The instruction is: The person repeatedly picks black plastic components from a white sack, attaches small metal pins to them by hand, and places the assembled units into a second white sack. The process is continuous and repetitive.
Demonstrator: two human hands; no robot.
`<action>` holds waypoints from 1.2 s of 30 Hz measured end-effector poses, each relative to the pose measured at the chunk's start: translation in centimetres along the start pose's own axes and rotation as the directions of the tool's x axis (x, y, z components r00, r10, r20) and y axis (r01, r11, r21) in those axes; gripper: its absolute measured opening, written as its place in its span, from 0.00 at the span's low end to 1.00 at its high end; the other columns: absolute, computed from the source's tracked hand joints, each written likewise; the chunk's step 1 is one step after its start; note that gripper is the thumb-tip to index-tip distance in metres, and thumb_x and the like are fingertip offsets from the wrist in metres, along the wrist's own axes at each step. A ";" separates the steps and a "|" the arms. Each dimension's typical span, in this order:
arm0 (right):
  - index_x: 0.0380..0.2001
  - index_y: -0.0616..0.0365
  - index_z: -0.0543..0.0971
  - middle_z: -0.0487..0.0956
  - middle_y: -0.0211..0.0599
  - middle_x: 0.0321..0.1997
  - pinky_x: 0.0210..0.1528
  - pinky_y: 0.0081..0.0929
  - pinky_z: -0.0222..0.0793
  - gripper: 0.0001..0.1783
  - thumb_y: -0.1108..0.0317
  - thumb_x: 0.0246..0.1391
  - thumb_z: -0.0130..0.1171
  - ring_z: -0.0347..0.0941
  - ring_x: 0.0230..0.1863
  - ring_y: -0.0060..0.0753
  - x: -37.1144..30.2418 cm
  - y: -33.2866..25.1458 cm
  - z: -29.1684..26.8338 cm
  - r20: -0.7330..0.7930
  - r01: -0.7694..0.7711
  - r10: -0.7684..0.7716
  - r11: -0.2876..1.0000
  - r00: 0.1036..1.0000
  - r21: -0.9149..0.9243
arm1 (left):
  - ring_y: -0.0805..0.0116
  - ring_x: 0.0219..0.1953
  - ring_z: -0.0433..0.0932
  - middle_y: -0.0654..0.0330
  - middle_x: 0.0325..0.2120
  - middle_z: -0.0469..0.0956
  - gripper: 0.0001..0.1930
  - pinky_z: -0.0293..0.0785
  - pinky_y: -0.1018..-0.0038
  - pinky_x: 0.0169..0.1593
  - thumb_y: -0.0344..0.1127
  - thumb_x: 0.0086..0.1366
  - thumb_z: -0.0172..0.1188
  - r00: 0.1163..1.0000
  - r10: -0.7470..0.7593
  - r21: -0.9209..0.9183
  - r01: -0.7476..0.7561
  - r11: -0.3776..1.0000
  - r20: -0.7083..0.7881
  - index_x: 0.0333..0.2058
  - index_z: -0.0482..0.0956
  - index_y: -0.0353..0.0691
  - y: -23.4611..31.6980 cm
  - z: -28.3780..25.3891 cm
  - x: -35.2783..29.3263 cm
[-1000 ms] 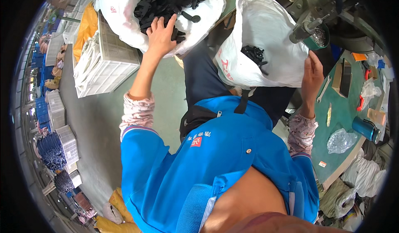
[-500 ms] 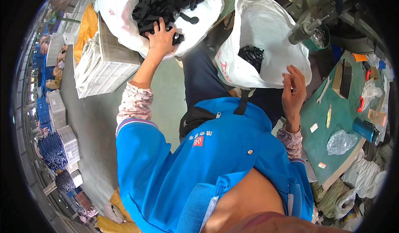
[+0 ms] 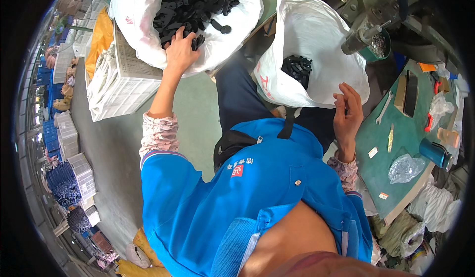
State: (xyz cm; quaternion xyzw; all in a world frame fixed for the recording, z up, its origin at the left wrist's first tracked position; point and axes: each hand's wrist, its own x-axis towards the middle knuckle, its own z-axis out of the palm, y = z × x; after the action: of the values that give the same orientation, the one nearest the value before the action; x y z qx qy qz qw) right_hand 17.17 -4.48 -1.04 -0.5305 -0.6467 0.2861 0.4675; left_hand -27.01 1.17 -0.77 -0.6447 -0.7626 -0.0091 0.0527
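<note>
My left hand (image 3: 181, 53) reaches into a white woven bag (image 3: 242, 32) at the upper left. Its fingers curl down around some black parts (image 3: 198, 43) at the near side of the heap. The black parts (image 3: 195, 5) look like small plastic pieces with a round head and a narrow tail; one piece (image 3: 220, 27) lies apart on the bag's white side. My right hand (image 3: 348, 111) hovers at the near rim of a second white bag (image 3: 321, 34), fingers loosely bent and thumb apart, with nothing visible in it. A smaller pile of black parts (image 3: 297, 70) lies inside that bag.
A machine head (image 3: 363, 39) stands at the upper right beside a green cup of small metal pieces (image 3: 380, 47). The green bench (image 3: 376, 163) on the right bears a wrench (image 3: 385, 107), a phone (image 3: 411, 93) and a blue flask (image 3: 435, 154). A white crate (image 3: 131, 86) stands left.
My left hand has shifted slightly left, and its spread fingers have drawn together over the black parts. My right hand stays at the second bag's rim, its fingers a little more bent.
</note>
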 end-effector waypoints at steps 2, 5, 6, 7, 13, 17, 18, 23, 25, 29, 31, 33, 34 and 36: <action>0.45 0.63 0.77 0.74 0.45 0.50 0.40 0.22 0.73 0.13 0.77 0.57 0.53 0.78 0.38 0.31 0.2 0.0 0.2 0.011 0.003 -0.003 1.000 1.000 0.000 | 0.49 0.55 0.68 0.50 0.58 0.64 0.21 0.67 0.56 0.53 0.37 0.45 0.63 0.998 0.040 -0.043 -0.042 0.998 -0.056 0.42 0.76 0.46 -0.2 0.3 -1.1; 0.45 0.63 0.77 0.74 0.45 0.50 0.40 0.22 0.73 0.13 0.77 0.57 0.54 0.78 0.38 0.30 0.2 0.2 0.6 0.032 0.007 -0.007 1.000 0.999 0.001 | 0.50 0.54 0.68 0.52 0.56 0.66 0.21 0.64 0.55 0.55 0.37 0.47 0.63 0.991 0.130 -0.021 -0.130 0.991 -0.026 0.42 0.76 0.44 0.2 0.4 -2.7; 0.45 0.63 0.77 0.74 0.45 0.50 0.40 0.22 0.73 0.13 0.77 0.57 0.54 0.78 0.38 0.30 0.2 0.1 0.8 0.042 0.001 -0.001 1.000 0.999 -0.002 | 0.52 0.54 0.68 0.54 0.56 0.67 0.21 0.64 0.54 0.55 0.36 0.47 0.63 0.981 0.187 -0.004 -0.187 0.982 -0.053 0.44 0.75 0.43 0.2 0.5 -2.8; 0.45 0.63 0.77 0.74 0.45 0.50 0.40 0.22 0.72 0.13 0.77 0.56 0.54 0.78 0.37 0.30 0.3 0.0 1.0 0.051 -0.006 0.006 1.000 0.999 -0.005 | 0.52 0.54 0.68 0.55 0.56 0.67 0.22 0.64 0.54 0.55 0.36 0.47 0.63 0.986 0.161 -0.029 -0.162 0.986 -0.044 0.44 0.75 0.43 0.2 0.5 -2.7; 0.45 0.62 0.78 0.74 0.44 0.50 0.39 0.22 0.73 0.13 0.78 0.56 0.54 0.78 0.37 0.30 1.0 -0.5 1.1 0.106 0.054 -0.048 0.997 0.993 -0.056 | 0.51 0.58 0.63 0.54 0.54 0.68 0.22 0.63 0.48 0.51 0.34 0.46 0.63 0.993 0.047 -0.040 -0.052 0.998 -0.107 0.44 0.75 0.47 0.1 0.9 -0.5; 0.45 0.62 0.78 0.75 0.45 0.50 0.39 0.23 0.74 0.13 0.78 0.56 0.53 0.78 0.37 0.30 1.0 -0.6 1.0 0.093 0.052 -0.046 0.996 0.995 -0.067 | 0.41 0.62 0.54 0.49 0.55 0.62 0.25 0.58 0.36 0.50 0.33 0.48 0.60 0.993 -0.037 -0.008 0.036 0.999 -0.115 0.49 0.74 0.53 -0.5 2.5 1.6; 0.45 0.62 0.78 0.75 0.45 0.50 0.40 0.23 0.74 0.13 0.78 0.57 0.53 0.78 0.37 0.30 0.9 -0.4 1.0 0.095 0.053 -0.046 0.996 0.994 -0.066 | 0.37 0.63 0.51 0.48 0.55 0.59 0.26 0.59 0.33 0.48 0.33 0.49 0.60 0.997 -0.051 0.005 0.052 0.999 -0.064 0.51 0.73 0.56 -0.7 2.5 2.1; 0.45 0.63 0.78 0.75 0.46 0.49 0.40 0.23 0.74 0.12 0.78 0.57 0.52 0.78 0.37 0.31 0.3 -0.2 1.2 0.076 0.018 -0.015 0.999 0.997 -0.038 | 0.36 0.61 0.55 0.48 0.54 0.61 0.21 0.64 0.35 0.46 0.32 0.52 0.56 0.999 -0.025 0.115 0.022 0.993 0.022 0.47 0.74 0.57 0.6 2.5 1.9; 0.45 0.63 0.78 0.75 0.46 0.49 0.39 0.23 0.73 0.12 0.78 0.57 0.53 0.78 0.37 0.31 0.1 -0.1 1.3 0.068 0.005 -0.003 1.000 0.998 -0.027 | 0.40 0.61 0.57 0.48 0.53 0.64 0.19 0.66 0.41 0.47 0.32 0.53 0.56 0.997 0.067 0.188 -0.058 0.980 -0.040 0.46 0.74 0.54 1.1 3.2 0.1; 0.44 0.63 0.78 0.76 0.45 0.48 0.39 0.22 0.73 0.12 0.78 0.57 0.53 0.77 0.36 0.30 0.0 -0.2 1.3 0.077 0.008 -0.007 1.000 0.997 -0.013 | 0.49 0.60 0.60 0.54 0.53 0.66 0.21 0.68 0.48 0.49 0.29 0.49 0.59 0.978 0.203 0.159 -0.194 0.968 -0.048 0.45 0.77 0.53 1.3 3.1 -1.8; 0.44 0.63 0.78 0.76 0.45 0.47 0.39 0.22 0.73 0.12 0.78 0.57 0.53 0.77 0.36 0.29 0.2 0.0 1.3 0.082 0.022 -0.021 1.000 0.996 -0.013 | 0.50 0.59 0.61 0.55 0.53 0.67 0.25 0.68 0.50 0.50 0.29 0.46 0.62 0.967 0.249 0.085 -0.244 0.966 -0.047 0.47 0.77 0.55 1.4 2.3 -1.7; 0.45 0.63 0.77 0.76 0.44 0.48 0.39 0.22 0.73 0.12 0.76 0.58 0.52 0.78 0.37 0.29 0.3 0.0 1.2 0.091 0.046 -0.042 0.998 0.995 -0.037 | 0.51 0.58 0.62 0.58 0.53 0.67 0.30 0.70 0.55 0.50 0.30 0.45 0.63 0.962 0.261 0.025 -0.260 0.965 -0.073 0.51 0.74 0.58 1.4 1.5 -1.5; 0.45 0.64 0.77 0.75 0.43 0.49 0.39 0.21 0.73 0.12 0.76 0.59 0.52 0.78 0.38 0.29 0.3 0.0 1.1 0.094 0.057 -0.052 0.997 0.994 -0.051 | 0.51 0.58 0.62 0.58 0.53 0.67 0.32 0.70 0.56 0.49 0.31 0.45 0.64 0.960 0.263 -0.048 -0.268 0.962 -0.101 0.53 0.73 0.58 1.2 1.2 -1.3; 0.44 0.63 0.78 0.76 0.44 0.48 0.39 0.22 0.73 0.12 0.77 0.57 0.53 0.77 0.36 0.29 0.4 -0.3 1.2 0.077 0.040 -0.038 0.999 0.996 -0.027 | 0.49 0.57 0.63 0.55 0.55 0.65 0.41 0.72 0.59 0.48 0.34 0.43 0.66 0.962 0.239 -0.124 -0.256 0.959 -0.135 0.60 0.64 0.62 1.1 1.1 -0.7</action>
State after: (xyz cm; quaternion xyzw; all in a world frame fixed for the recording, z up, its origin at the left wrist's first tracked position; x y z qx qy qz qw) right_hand 15.96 -3.99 -1.11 -0.5130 -0.6784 0.2878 0.4402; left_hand -25.84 0.77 -2.00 -0.7355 -0.6688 -0.0943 0.0533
